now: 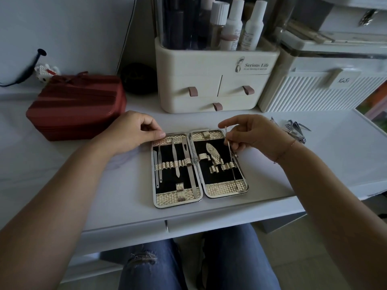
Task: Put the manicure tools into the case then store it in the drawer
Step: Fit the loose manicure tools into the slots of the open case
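Two hands are at work over the open manicure case (199,167), which lies flat on the white desk (104,185) with both halves showing. Your right hand (253,135) pinches a thin metal probe (230,158) between thumb and forefinger near its upper end; below your fingertips the rod runs down along the outer edge of the case's right half, its lower tip over the gold panel at the bottom corner. Your left hand (134,130) has its fingers curled together, thumb and forefinger pressed on the top left corner of the case, gripping nothing else. Just below those fingers, four slim tools (176,160) sit under the gold elastic loops of the left half, and between your two hands a nipper (213,155) rests in the right half. Past your right wrist, well apart from the case, loose nail clippers (296,129) lie in a small heap on the desk. Beyond your fingertips stands a cream organiser with drawers (211,88), and beyond your left knuckles a red pouch (77,105).
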The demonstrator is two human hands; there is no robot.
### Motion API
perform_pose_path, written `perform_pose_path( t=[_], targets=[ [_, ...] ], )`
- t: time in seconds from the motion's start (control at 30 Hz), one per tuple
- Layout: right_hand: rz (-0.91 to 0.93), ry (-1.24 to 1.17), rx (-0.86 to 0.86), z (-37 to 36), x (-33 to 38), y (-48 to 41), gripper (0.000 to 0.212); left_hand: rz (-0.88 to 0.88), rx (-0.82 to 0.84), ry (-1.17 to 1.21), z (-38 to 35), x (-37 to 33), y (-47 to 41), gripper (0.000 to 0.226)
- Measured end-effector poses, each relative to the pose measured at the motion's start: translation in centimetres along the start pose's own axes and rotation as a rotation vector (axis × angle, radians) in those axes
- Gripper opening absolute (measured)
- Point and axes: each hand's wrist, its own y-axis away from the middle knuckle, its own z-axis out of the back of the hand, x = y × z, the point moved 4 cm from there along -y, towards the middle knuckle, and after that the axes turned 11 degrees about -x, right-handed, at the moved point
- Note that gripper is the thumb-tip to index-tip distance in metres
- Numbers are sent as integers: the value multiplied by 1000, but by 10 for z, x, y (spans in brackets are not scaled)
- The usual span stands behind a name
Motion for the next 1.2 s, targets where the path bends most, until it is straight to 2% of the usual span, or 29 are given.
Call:
perform_pose_path(
  t=[0.13, 0.4, 0.8, 0.87, 0.93, 1.03, 1.1, 1.2],
  targets=[
    [58, 68, -18, -1, 2, 1, 27, 9, 3, -6, 0, 1, 0, 8],
    [141, 392, 18, -3, 5, 6, 21, 18, -1, 10, -1, 1, 0, 9],
    [208, 447, 30, 4, -2, 28, 13, 22, -1, -7, -1, 2, -1, 9],
    [206, 375, 33, 4, -2, 34, 27, 19, 4, -13, -1, 1, -1, 10],
    [204, 349, 37, 5, -4, 42, 54, 16, 3, -7, -1, 1, 0, 10],
    [241, 504, 35, 3, -8, 54, 85, 14, -2, 1, -1, -1, 1, 9],
    [252, 568, 34, 2, -12, 57, 98, 16, -6, -1, -1, 0, 0, 9],
    [249, 581, 47, 1, -12, 57, 102, 13, -3, -15, -1, 0, 0, 9]
  ],
)
